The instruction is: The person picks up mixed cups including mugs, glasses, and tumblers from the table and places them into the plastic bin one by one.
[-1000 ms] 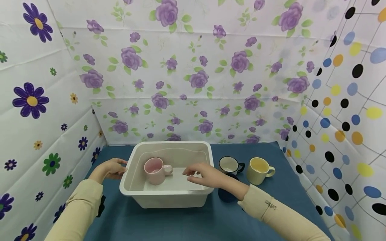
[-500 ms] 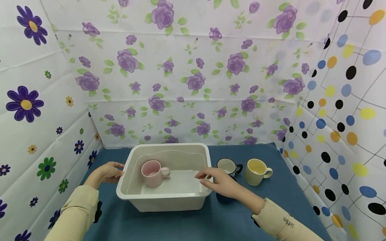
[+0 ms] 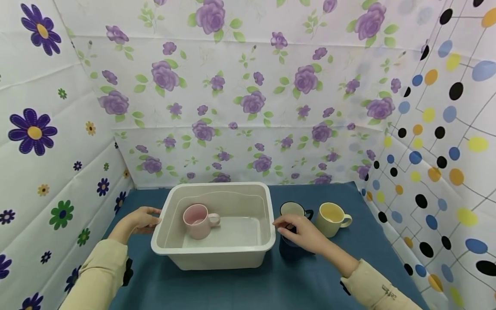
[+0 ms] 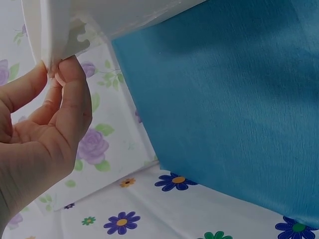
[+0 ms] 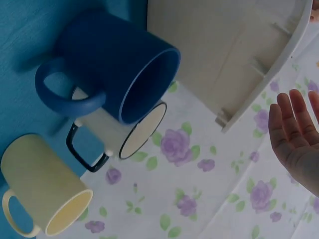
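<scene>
A white plastic tub [image 3: 211,249] stands on the table with a pink mug [image 3: 198,224] upright inside it, toward the left. My left hand [image 3: 141,219] pinches the tub's left rim between thumb and fingers, as the left wrist view confirms. Just past the right rim hovers my right hand [image 3: 302,232], fingers lightly bent and holding nothing. Below it is a dark blue mug [image 5: 109,64], partly hidden by the hand in the head view. Behind that mug is a white mug with a black rim and handle [image 3: 291,209]; a pale yellow mug [image 3: 329,220] stands farther right.
A blue cloth [image 3: 217,288] covers the table. Floral sheets [image 3: 232,86] hang behind and at the left, and a dotted sheet [image 3: 445,129] closes off the right side.
My right hand has moved rightward out of the tub, across its right rim to above the blue mug. The left hand stays at the left rim; the pink mug stays put.
</scene>
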A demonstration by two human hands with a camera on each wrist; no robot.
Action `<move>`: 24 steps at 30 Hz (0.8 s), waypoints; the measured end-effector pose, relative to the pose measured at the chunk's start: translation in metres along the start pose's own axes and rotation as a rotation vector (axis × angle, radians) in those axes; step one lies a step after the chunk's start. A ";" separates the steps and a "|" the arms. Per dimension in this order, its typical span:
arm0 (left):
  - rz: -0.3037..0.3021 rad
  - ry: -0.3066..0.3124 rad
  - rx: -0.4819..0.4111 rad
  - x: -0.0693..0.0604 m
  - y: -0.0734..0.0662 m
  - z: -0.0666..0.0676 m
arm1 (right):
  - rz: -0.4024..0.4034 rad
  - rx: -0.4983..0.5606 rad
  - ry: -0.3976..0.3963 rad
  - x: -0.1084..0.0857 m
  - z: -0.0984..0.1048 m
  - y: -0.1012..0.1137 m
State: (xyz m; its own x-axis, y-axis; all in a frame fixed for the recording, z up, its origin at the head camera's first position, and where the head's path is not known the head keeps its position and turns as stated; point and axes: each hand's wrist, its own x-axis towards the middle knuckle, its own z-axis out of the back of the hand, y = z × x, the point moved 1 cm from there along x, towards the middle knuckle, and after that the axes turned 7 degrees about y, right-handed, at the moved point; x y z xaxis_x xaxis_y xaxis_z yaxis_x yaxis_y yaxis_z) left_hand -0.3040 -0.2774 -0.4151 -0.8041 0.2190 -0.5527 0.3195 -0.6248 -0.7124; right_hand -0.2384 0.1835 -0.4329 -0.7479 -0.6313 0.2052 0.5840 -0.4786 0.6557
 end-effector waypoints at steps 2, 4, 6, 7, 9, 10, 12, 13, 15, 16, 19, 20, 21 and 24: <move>-0.002 -0.003 0.003 0.000 0.000 0.000 | -0.009 -0.001 -0.006 -0.002 0.003 -0.001; -0.008 -0.001 0.001 0.000 0.000 0.000 | -0.017 -0.001 -0.019 -0.003 0.006 -0.004; -0.018 0.003 -0.004 0.001 -0.001 0.001 | -0.035 -0.005 -0.029 -0.005 0.009 -0.008; -0.022 0.005 -0.013 0.001 -0.001 0.001 | -0.044 -0.012 -0.033 -0.006 0.010 -0.011; -0.027 0.002 -0.023 0.002 -0.002 0.002 | -0.064 -0.026 -0.035 -0.007 0.011 -0.017; -0.029 0.002 -0.025 0.002 -0.002 0.002 | -0.073 -0.034 -0.035 -0.008 0.012 -0.020; -0.032 0.000 -0.025 0.002 -0.003 0.002 | -0.091 -0.052 -0.041 -0.009 0.011 -0.027; -0.032 -0.006 -0.028 0.002 -0.003 0.002 | -0.096 -0.060 -0.043 -0.010 0.011 -0.030; -0.040 -0.008 -0.022 0.002 -0.002 0.000 | -0.108 -0.077 -0.045 -0.012 0.010 -0.036; -0.044 -0.007 -0.024 0.002 -0.001 -0.001 | -0.112 -0.089 -0.043 -0.013 0.009 -0.038; -0.050 -0.014 -0.032 0.002 0.001 -0.003 | -0.131 -0.128 -0.027 -0.015 0.007 -0.044; -0.052 -0.014 -0.034 0.002 0.003 -0.004 | -0.138 -0.140 -0.017 -0.015 0.006 -0.046; -0.053 -0.015 -0.036 0.002 0.004 -0.004 | -0.146 -0.154 -0.006 -0.014 0.005 -0.047; -0.057 -0.021 -0.032 0.001 0.006 -0.003 | -0.171 -0.189 0.038 -0.011 0.002 -0.051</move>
State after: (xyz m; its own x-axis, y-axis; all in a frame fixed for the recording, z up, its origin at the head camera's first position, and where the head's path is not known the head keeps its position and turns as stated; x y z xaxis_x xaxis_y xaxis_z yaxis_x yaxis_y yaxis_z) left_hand -0.3013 -0.2786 -0.4210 -0.8317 0.2379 -0.5018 0.2885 -0.5870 -0.7564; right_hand -0.2602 0.2162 -0.4669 -0.8305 -0.5522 0.0729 0.5013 -0.6840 0.5300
